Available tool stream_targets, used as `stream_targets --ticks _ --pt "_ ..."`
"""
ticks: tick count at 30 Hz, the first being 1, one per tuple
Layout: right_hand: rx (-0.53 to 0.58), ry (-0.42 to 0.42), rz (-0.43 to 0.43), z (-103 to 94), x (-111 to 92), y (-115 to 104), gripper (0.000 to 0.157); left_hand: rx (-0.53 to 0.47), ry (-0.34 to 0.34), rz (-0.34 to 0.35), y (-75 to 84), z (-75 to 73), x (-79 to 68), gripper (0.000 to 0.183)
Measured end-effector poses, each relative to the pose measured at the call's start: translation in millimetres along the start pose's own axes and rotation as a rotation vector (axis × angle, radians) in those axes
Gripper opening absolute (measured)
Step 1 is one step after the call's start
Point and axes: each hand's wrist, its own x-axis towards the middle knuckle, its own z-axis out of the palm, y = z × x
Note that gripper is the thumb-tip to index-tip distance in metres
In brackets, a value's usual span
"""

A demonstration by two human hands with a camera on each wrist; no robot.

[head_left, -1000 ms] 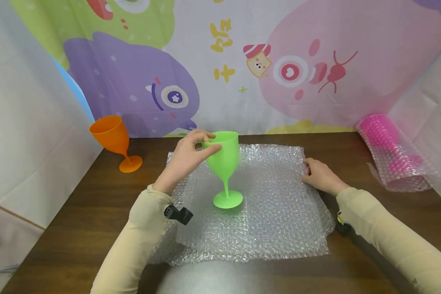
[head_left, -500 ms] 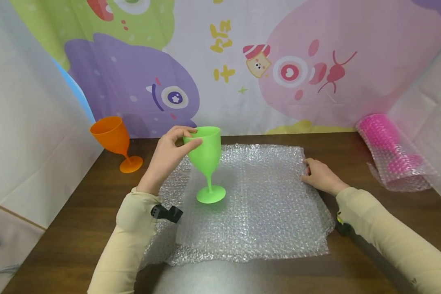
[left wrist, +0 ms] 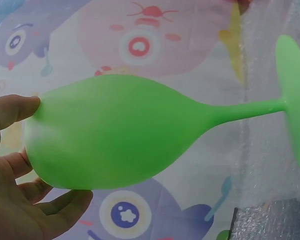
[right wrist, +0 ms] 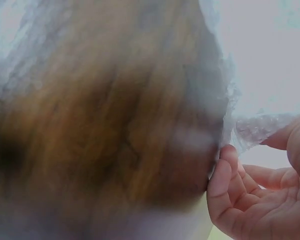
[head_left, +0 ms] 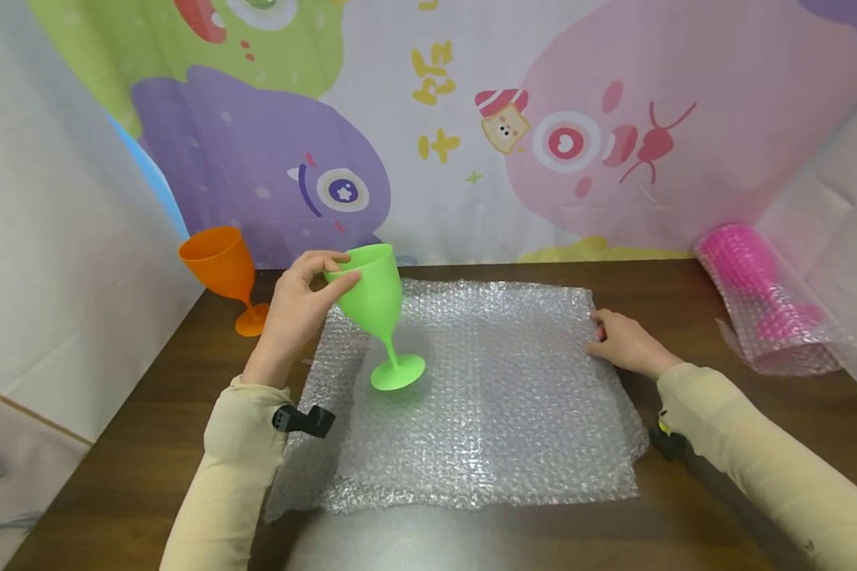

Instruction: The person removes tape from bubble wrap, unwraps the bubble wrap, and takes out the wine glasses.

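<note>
My left hand (head_left: 301,295) grips a light green plastic goblet (head_left: 373,295) at its rim, thumb outside the bowl. The goblet tilts, its foot pointing down and to the right, close over the left part of a bubble wrap sheet (head_left: 514,396). In the left wrist view the whole goblet (left wrist: 120,131) shows, with the thumb on one side of the rim and fingers on the other. My right hand (head_left: 627,342) pinches the right edge of the sheet. In the right wrist view the wrap's edge (right wrist: 255,129) runs between thumb and curled fingers.
An orange goblet (head_left: 223,266) stands at the back left of the dark wooden table (head_left: 136,444). Back right lies a pink goblet (head_left: 739,258) rolled in bubble wrap. A cartoon-printed curtain (head_left: 443,198) hangs behind, with pale walls at both sides.
My left hand has moved left with the green goblet, which has gone from upright to tilted. The sheet's left side has shifted a little. My right hand stays at the right edge.
</note>
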Motion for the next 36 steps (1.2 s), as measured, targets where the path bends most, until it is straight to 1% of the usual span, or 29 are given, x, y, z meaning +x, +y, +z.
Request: stream_targets --ticks 2,5,9,15,19,21,25,27,29,33,36 --pt "0.005 -0.001 0.000 -0.4 -0.3 -0.5 0.058 -0.026 0.019 0.009 -0.5 -3.7 -0.5 0.033" --pt "0.012 0.002 0.000 -0.8 -0.9 -0.5 0.057 -0.092 0.058 0.023 0.1 -11.3 -1.8 0.028" --pt "0.016 0.011 -0.006 -0.4 -1.5 -0.9 0.056 -0.121 0.106 0.035 0.6 -24.4 -5.9 0.024" --pt "0.019 0.002 0.006 1.0 -1.4 0.0 0.056 -0.054 0.157 0.005 -2.4 -43.9 -14.1 0.030" --pt "0.017 0.000 0.009 1.5 -0.9 0.2 0.056 0.013 0.216 -0.011 -8.0 -56.3 -16.5 0.032" --pt "0.017 0.000 0.009 1.6 -0.8 -0.7 0.056 0.059 0.259 -0.014 -11.5 -63.0 -17.8 0.032" --pt "0.025 -0.009 0.016 1.6 -1.0 -1.4 0.057 0.143 0.384 -0.036 -19.7 -75.5 -20.9 0.031" --pt "0.026 -0.013 0.017 2.1 -0.9 -1.4 0.057 0.168 0.455 -0.042 -24.5 -80.9 -22.5 0.029" --pt "0.023 -0.011 0.016 2.5 -0.6 -0.7 0.057 0.182 0.506 -0.049 -29.1 -85.5 -23.8 0.026" --pt "0.019 0.003 0.012 2.4 -0.2 1.0 0.057 0.220 0.564 -0.057 -37.0 -92.7 -23.8 0.026" --pt "0.025 0.000 0.013 2.1 -0.3 2.0 0.057 0.300 0.589 -0.066 -41.0 -99.4 -23.0 0.033"
